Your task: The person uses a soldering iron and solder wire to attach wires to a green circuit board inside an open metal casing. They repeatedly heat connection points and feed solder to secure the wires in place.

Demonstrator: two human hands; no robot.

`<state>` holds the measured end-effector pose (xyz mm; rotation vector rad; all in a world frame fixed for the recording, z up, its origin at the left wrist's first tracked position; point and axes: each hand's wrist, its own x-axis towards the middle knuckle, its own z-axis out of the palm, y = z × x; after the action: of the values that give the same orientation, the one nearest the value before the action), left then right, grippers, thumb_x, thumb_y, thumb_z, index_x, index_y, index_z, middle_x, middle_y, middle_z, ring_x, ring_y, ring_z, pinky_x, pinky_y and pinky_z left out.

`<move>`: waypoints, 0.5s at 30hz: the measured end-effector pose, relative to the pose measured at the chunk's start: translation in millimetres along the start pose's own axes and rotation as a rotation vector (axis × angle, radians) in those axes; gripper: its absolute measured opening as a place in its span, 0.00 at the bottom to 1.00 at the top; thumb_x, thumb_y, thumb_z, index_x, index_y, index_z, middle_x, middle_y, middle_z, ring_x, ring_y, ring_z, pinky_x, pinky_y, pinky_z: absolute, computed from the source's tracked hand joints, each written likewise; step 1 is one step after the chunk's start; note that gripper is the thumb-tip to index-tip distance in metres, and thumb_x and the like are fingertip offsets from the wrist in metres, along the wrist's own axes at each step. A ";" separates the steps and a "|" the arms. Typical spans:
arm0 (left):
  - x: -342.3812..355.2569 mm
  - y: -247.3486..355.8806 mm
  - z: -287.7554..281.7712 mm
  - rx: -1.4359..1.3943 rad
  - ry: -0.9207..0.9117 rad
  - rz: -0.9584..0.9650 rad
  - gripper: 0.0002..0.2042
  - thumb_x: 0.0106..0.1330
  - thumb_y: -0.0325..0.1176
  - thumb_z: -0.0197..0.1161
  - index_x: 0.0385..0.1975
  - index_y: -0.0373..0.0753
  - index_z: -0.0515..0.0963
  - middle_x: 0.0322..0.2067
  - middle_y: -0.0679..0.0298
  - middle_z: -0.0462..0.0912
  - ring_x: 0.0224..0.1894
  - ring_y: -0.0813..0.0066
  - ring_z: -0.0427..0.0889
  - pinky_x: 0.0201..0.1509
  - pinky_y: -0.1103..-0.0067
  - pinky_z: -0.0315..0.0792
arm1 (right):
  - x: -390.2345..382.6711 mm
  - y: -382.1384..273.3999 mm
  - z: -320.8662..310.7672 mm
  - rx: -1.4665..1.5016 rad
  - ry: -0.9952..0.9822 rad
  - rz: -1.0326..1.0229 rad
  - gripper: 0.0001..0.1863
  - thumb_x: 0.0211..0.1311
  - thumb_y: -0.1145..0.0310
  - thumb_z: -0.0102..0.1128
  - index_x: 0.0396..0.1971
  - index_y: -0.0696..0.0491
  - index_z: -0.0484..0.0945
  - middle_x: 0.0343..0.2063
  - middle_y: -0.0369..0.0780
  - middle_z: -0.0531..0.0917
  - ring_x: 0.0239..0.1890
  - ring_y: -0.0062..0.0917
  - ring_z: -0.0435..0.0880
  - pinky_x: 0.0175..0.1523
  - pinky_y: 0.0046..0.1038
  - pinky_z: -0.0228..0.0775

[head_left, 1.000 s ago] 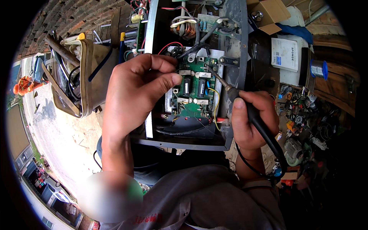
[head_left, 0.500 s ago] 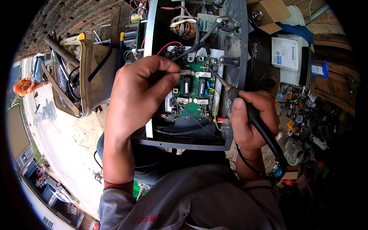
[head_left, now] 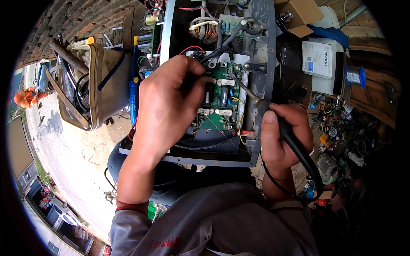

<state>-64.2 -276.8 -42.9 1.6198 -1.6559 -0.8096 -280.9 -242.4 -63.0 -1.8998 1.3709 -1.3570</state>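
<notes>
A soldering iron (head_left: 285,123) with a dark handle is gripped in my right hand (head_left: 287,135). Its thin tip points up and left at the upper right part of a green circuit board (head_left: 220,121). Over the board's left side is my left hand (head_left: 168,100), fingers curled and pinched together; what they hold, if anything, is hidden. The board carries white block components (head_left: 225,82), dark upright parts (head_left: 224,97), blue discs and a yellow wire (head_left: 243,113). It sits inside an open metal housing (head_left: 205,162), partly covered by my left hand.
A copper-wound coil (head_left: 203,30) and thick dark cables fill the housing's far end. Left of it are a blue-handled tool (head_left: 133,100) and a tool bucket (head_left: 96,85). On the right are a white box (head_left: 317,59), a solder spool (head_left: 355,76) and loose parts (head_left: 337,136).
My left hand has shifted right over the board, covering more of its left side and uncovering the blue-handled tool. My right hand with the soldering iron has barely moved.
</notes>
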 end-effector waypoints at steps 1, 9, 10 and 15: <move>0.2 -1.7 0.7 -0.013 -0.002 -0.010 0.06 0.62 0.19 0.67 0.36 0.33 0.79 0.28 0.65 0.82 0.30 0.79 0.79 0.36 0.81 0.74 | 0.1 0.3 0.8 -0.003 0.001 -0.005 0.12 0.56 0.78 0.70 0.39 0.63 0.79 0.25 0.44 0.83 0.24 0.24 0.81 0.29 0.23 0.72; 1.9 -0.6 2.6 0.029 -0.008 0.018 0.08 0.56 0.18 0.66 0.34 0.33 0.77 0.29 0.53 0.83 0.31 0.55 0.85 0.36 0.70 0.77 | 0.0 0.3 4.8 0.019 0.008 0.016 0.12 0.56 0.78 0.71 0.39 0.62 0.80 0.24 0.43 0.83 0.23 0.25 0.82 0.28 0.23 0.73; 2.1 -1.3 2.9 0.035 -0.010 0.023 0.08 0.56 0.18 0.66 0.34 0.33 0.77 0.29 0.53 0.82 0.31 0.55 0.85 0.36 0.70 0.77 | 0.4 0.1 4.9 0.014 0.006 0.008 0.12 0.56 0.78 0.71 0.39 0.62 0.80 0.24 0.43 0.83 0.23 0.25 0.82 0.28 0.23 0.73; 2.5 -1.3 4.4 0.046 -0.017 0.027 0.08 0.55 0.18 0.66 0.34 0.33 0.76 0.30 0.52 0.82 0.31 0.53 0.84 0.35 0.69 0.77 | 3.6 -3.8 5.8 -0.009 -0.005 -0.010 0.12 0.54 0.78 0.72 0.38 0.60 0.81 0.24 0.42 0.83 0.22 0.25 0.81 0.28 0.24 0.73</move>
<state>-67.0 -279.4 -46.5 1.6230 -1.7160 -0.7787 -273.9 -245.1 -60.9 -1.9172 1.3692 -1.3527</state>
